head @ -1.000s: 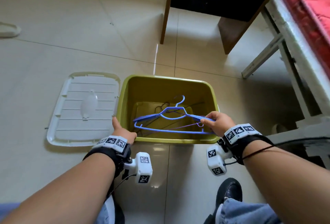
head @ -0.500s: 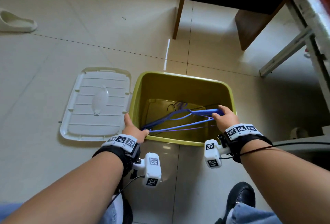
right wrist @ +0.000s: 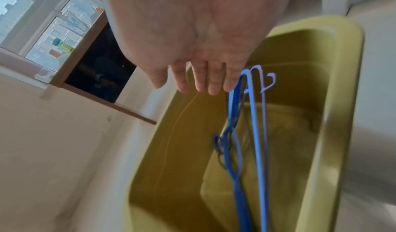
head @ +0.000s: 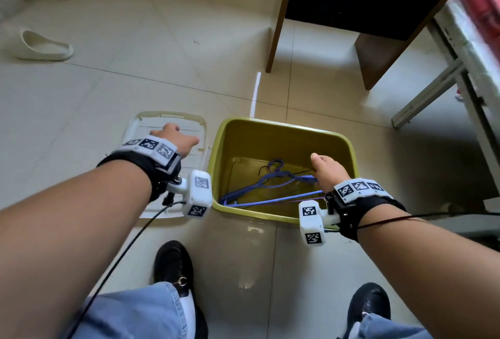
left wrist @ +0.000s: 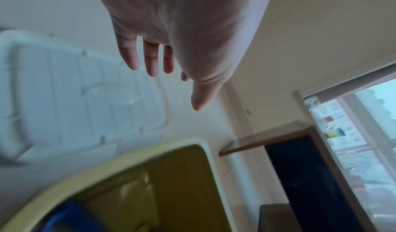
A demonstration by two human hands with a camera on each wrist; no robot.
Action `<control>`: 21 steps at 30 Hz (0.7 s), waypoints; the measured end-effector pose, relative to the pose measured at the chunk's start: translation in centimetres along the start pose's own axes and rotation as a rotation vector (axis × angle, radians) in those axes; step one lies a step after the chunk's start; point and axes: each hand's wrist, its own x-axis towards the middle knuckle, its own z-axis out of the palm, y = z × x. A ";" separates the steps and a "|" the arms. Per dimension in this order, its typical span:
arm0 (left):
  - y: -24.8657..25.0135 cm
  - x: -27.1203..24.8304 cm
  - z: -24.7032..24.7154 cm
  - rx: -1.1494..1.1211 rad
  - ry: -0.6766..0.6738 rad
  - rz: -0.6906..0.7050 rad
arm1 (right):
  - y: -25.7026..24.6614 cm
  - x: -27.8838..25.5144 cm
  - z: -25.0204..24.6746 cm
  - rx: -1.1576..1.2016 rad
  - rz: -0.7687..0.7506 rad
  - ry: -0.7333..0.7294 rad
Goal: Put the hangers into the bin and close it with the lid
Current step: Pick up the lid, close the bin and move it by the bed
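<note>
The yellow-green bin (head: pixel 281 125) stands on the floor with blue hangers (head: pixel 257 190) and thin dark wire hangers (head: pixel 266 169) leaning inside it. The white ribbed lid (head: pixel 173 118) lies flat to the bin's left. My left hand (head: pixel 176 139) hovers over the lid (left wrist: pixel 85 100) with fingers (left wrist: pixel 151 61) straight and holding nothing. My right hand (head: pixel 326 169) is over the bin's right side, fingers (right wrist: pixel 200 81) extended. The upper end of the blue hangers (right wrist: pixel 259 134) sits beside its little finger; I cannot tell if they touch.
A pale slipper (head: pixel 40 46) lies far left on the tiled floor. A wooden desk leg (head: pixel 278 27) stands behind the bin and a white metal bed frame (head: pixel 433 89) to the right. My black shoes (head: pixel 173 263) (head: pixel 370 303) are just before the bin.
My left hand left the bin's near rim and moved left over the lid. My right hand released the blue hanger, which now leans lower in the bin.
</note>
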 end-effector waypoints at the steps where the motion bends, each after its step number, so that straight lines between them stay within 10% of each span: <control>1: -0.2 0.6 -1.9 0.003 0.015 0.022 | -1.0 -0.3 0.9 0.069 -0.002 -0.041; 10: -6.0 2.5 -10.9 0.007 0.094 0.027 | -8.8 -4.3 10.9 0.424 0.054 -0.277; 21: -15.7 5.9 -5.3 -0.115 -0.094 -0.161 | -10.8 -6.5 23.2 0.386 0.152 -0.529</control>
